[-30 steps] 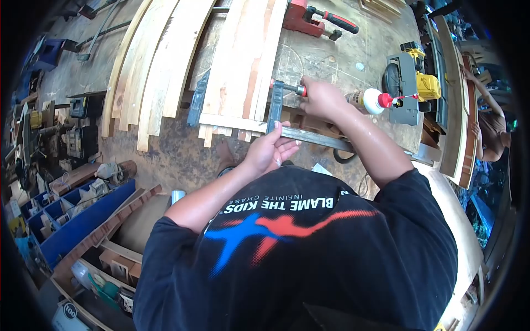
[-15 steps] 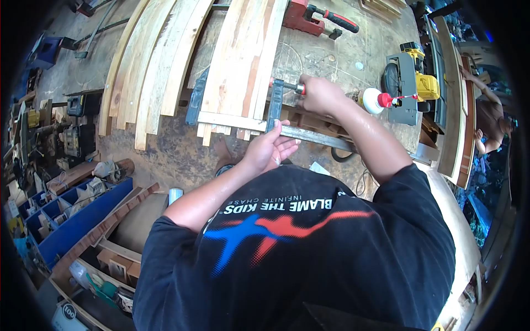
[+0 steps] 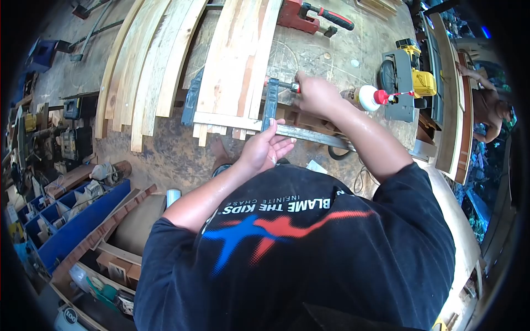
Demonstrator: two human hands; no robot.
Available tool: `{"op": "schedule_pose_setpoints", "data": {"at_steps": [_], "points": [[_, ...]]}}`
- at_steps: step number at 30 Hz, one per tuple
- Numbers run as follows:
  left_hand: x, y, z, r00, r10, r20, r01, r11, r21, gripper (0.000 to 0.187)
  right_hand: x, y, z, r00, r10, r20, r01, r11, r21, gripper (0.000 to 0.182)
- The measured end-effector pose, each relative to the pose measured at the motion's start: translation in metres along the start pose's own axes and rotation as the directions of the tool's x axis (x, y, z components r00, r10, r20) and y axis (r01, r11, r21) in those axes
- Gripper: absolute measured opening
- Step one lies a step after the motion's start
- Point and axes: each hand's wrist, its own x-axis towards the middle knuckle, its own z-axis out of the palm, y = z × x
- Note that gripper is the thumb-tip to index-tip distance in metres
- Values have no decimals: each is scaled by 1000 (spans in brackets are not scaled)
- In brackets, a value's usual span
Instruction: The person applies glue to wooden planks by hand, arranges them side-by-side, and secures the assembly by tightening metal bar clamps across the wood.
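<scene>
A bar clamp, its steel bar (image 3: 309, 134) running crosswise, spans the end of a panel of wooden strips (image 3: 229, 60). Its dark blue fixed jaw (image 3: 192, 102) stands at the panel's left edge, its sliding jaw (image 3: 270, 102) at the right. My right hand (image 3: 317, 96) is closed around the clamp's screw handle. Palm up below the bar, my left hand (image 3: 262, 149) has its thumb against the lower end of the sliding jaw and its fingers stretched out. A thin wooden strip (image 3: 226, 120) lies across the panel between the jaws.
Loose boards (image 3: 146, 66) overhang the bench on the left. A red clamp (image 3: 301, 19) lies behind. On the right are a glue bottle (image 3: 367, 98) and a yellow circular saw (image 3: 422, 83). Another person (image 3: 488, 110) is at far right. A blue divided box (image 3: 83, 220) sits lower left.
The whole view has shifted slightly. My right hand stays on the screw handle and my left thumb stays at the sliding jaw. The other person's arm at far right has moved.
</scene>
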Motion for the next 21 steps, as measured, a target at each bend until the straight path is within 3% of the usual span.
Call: {"op": "schedule_pose_setpoints", "data": {"at_steps": [2, 5, 8, 11, 14, 18, 21], "points": [[0, 2, 2, 1000, -1, -6, 1, 1000, 5, 44, 21, 8, 9, 1000, 17, 0, -17, 1000, -20, 50], [-4, 1, 2, 1000, 2, -1, -2, 1000, 16, 46, 39, 18, -15, 908, -160, 388, 140, 987, 78, 53], [-4, 4, 5, 1000, -3, -7, 3, 1000, 16, 45, 39, 11, -31, 845, -105, 525, 17, 985, 171, 56], [-5, 5, 7, 999, -13, -35, 14, 1000, 20, 41, 37, 28, -15, 931, -179, 317, 88, 955, 283, 60], [-3, 4, 3, 996, -35, -88, 39, 998, 48, 34, 27, 31, -10, 969, -156, 192, 98, 955, 281, 60], [2, 1, -2, 976, -47, -213, 68, 993, 94, 29, 25, 35, 2, 975, -214, 56, 201, 962, 183, 55], [3, 3, -4, 965, -71, -254, 110, 983, 144, 31, 20, 33, 8, 984, -178, 16, 173, 973, 151, 49]]}}
